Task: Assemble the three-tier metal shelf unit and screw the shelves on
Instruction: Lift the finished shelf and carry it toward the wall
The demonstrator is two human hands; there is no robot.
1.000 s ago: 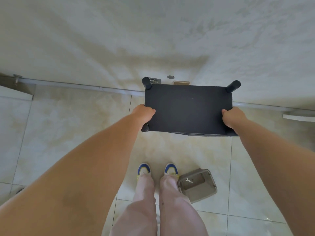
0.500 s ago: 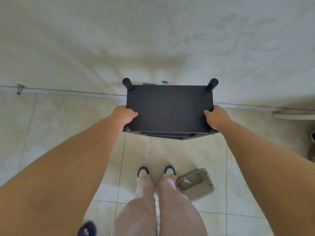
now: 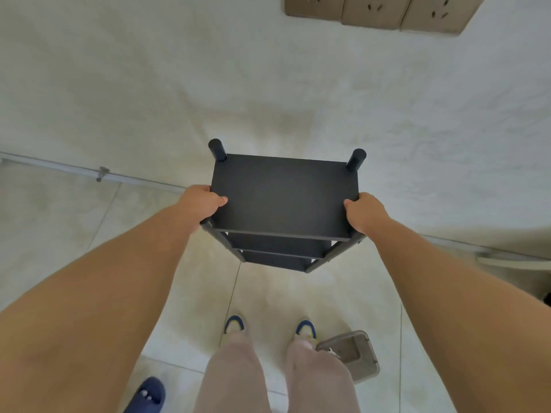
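Observation:
The black three-tier shelf unit (image 3: 283, 198) stands upright in front of me near the wall, seen from above. Its top shelf faces me, and the front edges of two lower shelves show beneath it. Two round post tops stick up at the far corners. My left hand (image 3: 205, 204) grips the top shelf's left edge near the front post, thumb on top. My right hand (image 3: 362, 213) grips the right edge the same way. Whether the unit's feet touch the floor is hidden.
A grey plastic tray (image 3: 354, 353) holding a small wrench lies on the tiled floor by my right foot. A dark blue slipper (image 3: 147, 396) lies at the lower left. Wall sockets (image 3: 378, 10) sit high on the wall, and a thin pipe (image 3: 101, 173) runs along its base.
The view has tilted up and shifted left, so the unit's lower shelves now show. Both hands keep their grip on the top shelf; the unit sits a bit farther from my feet.

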